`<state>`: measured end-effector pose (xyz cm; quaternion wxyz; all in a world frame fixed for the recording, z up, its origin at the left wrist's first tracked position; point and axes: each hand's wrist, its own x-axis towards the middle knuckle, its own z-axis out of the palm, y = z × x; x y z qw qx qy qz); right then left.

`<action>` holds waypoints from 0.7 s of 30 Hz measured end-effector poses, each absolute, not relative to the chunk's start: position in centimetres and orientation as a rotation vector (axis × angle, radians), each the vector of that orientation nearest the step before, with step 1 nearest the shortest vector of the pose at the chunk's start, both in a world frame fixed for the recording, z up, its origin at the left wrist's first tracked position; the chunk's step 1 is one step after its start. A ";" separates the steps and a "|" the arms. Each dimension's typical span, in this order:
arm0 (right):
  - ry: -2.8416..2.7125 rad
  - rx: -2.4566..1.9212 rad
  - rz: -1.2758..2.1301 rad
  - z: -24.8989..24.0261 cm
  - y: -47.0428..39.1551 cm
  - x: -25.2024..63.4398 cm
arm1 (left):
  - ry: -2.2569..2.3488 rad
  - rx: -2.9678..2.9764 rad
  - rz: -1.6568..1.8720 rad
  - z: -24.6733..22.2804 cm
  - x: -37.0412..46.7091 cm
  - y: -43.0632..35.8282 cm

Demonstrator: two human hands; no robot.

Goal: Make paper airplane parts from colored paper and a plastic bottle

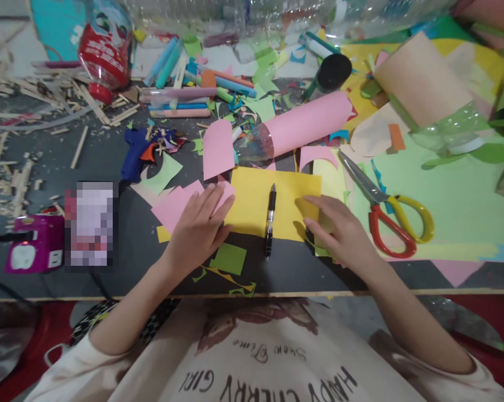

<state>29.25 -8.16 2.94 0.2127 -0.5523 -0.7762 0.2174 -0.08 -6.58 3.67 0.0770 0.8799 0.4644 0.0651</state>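
A yellow sheet of paper (247, 204) lies in front of me with a black pen (270, 218) across its middle, tip pointing away. My left hand (201, 223) rests flat on pink paper (172, 206) at the sheet's left edge, fingers stretched out and holding nothing. At the right edge is my right hand (339, 229), its thumb and fingers apart near the yellow paper; whether the fingertips touch it I cannot tell. Scissors (379, 195) with one red and one yellow handle lie just right of that hand. A small green paper square (229, 258) sits below the left hand.
Behind the sheet lies a plastic bottle wrapped in pink paper (310, 123). A blue glue gun (134, 153), a phone (93, 223) and a purple power block (34, 244) are on the left. Markers (168, 61), a red-labelled bottle (105, 50), sticks and paper scraps cover the back.
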 end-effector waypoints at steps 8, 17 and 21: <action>-2.157 -1.589 0.538 2.4 -10.4 30.5 | 0.911 2.808 0.108 3.2 2.8 -8.6; -2.121 -1.691 0.530 2.0 -12.5 31.8 | 1.238 2.746 0.083 3.1 3.6 -10.8; -2.084 -1.641 0.471 2.1 -12.4 32.1 | 1.302 2.698 0.123 3.4 3.1 -10.4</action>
